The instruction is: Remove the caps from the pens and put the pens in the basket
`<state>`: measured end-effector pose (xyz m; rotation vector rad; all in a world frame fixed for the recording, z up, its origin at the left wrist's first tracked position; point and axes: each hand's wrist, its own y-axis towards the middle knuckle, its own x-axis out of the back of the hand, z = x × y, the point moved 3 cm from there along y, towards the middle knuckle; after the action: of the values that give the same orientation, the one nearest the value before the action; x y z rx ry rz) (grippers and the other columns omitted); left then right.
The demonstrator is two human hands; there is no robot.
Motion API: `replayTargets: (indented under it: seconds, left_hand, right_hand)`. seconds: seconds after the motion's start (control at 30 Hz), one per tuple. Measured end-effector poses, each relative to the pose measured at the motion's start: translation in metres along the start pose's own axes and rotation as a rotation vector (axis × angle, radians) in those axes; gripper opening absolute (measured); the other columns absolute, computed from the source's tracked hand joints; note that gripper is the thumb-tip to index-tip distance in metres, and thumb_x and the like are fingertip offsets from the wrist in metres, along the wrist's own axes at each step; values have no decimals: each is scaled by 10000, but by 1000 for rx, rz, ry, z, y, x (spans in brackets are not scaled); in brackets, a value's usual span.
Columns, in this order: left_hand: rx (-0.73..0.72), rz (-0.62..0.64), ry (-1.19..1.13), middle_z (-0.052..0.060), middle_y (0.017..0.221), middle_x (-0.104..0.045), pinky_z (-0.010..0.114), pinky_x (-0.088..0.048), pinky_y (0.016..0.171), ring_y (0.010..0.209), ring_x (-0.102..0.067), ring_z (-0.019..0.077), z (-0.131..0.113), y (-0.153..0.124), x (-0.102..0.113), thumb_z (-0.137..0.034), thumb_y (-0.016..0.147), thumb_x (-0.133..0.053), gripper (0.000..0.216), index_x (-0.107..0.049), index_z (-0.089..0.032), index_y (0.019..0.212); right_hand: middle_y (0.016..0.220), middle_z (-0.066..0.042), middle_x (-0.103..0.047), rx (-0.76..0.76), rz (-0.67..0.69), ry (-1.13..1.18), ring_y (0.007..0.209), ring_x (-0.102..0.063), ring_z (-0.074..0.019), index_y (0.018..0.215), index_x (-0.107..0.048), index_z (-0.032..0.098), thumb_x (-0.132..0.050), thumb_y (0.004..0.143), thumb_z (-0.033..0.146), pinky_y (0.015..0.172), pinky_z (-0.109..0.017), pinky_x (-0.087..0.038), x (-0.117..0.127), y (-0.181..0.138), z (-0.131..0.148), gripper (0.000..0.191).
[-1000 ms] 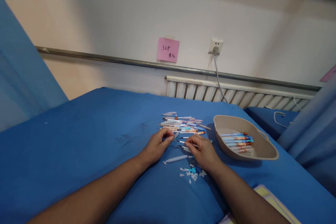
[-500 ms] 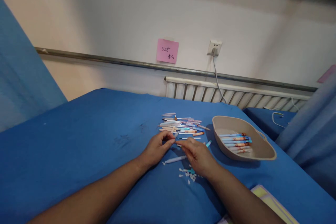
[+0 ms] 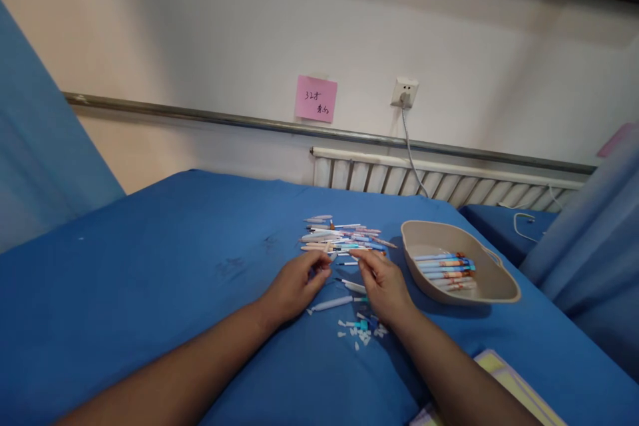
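My left hand (image 3: 299,283) is closed, thumb and fingers curled together above the blue cloth. A pale pen part (image 3: 333,256) shows at its fingertips; the rest is hidden by the fingers. My right hand (image 3: 387,286) is opposite, its fingers stretched toward the near edge of a heap of loose pen parts (image 3: 319,236), with nothing clearly held. Between the hands lie a white pen barrel (image 3: 332,304) and another whitish part (image 3: 353,286). Nearer to me are small white pieces (image 3: 364,336) with a few teal ones among them.
A beige bin (image 3: 499,289) on the right holds several assembled pens (image 3: 444,269). A yellow and lilac item (image 3: 514,383) lies at the front right. Behind the blue-covered table (image 3: 150,266) are a radiator (image 3: 369,173) and a plugged-in cable (image 3: 409,153). Blue curtains hang at both sides.
My right hand has drawn away from my left fingertips and reached up toward the heap. My left hand has stayed nearly in place. A whitish part between the hands shows more.
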<state>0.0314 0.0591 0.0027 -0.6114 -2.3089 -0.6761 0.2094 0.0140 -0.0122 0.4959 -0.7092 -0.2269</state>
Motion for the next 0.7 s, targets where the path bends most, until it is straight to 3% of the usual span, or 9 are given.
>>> replayTargets:
  seconds: [0.17, 0.27, 0.33, 0.5, 0.7]
  left_hand:
    - [-140, 244, 308, 34, 887, -627, 289, -402, 699, 807, -563, 214, -24, -14, -9, -341, 804, -571, 185, -591, -224, 945]
    - [-172, 306, 364, 40, 852, -618, 301, -394, 704, 820, -548, 226, -26, -15, -13, -286, 831, -539, 95, -597, -214, 853]
    - [-150, 252, 336, 40, 860, -616, 307, -392, 721, 831, -538, 223, -21, -12, -11, -261, 855, -500, 103, -591, -214, 850]
    - [10, -27, 196, 43, 895, -602, 308, -396, 750, 842, -530, 208, 2, 1, 6, -276, 875, -452, 130, -558, -207, 907]
    - [-15, -68, 184, 27, 892, -592, 300, -386, 767, 849, -527, 195, 11, 3, 11, -223, 856, -468, 100, -556, -207, 899]
  right_hand:
    - [992, -48, -641, -31, -20, 9, 933, -587, -189, 1084, -618, 241, -400, 864, 166, 811, -326, -454, 4, 2, -2, 319]
    - [997, -47, -642, -23, -16, 29, 940, -586, -192, 1089, -619, 251, -401, 860, 165, 814, -333, -457, 4, 2, 0, 328]
    - [992, -45, -643, -8, -9, 50, 934, -588, -190, 1087, -621, 255, -404, 860, 168, 817, -330, -457, 4, 1, 1, 326]
    - [1009, -44, -642, 17, 32, 141, 956, -578, -179, 1069, -633, 252, -414, 871, 187, 850, -313, -442, 0, -1, 4, 303]
    - [874, -31, -637, -3, 130, 153, 803, -584, -163, 1064, -640, 253, -430, 865, 207, 740, -289, -463, -5, -3, 4, 293]
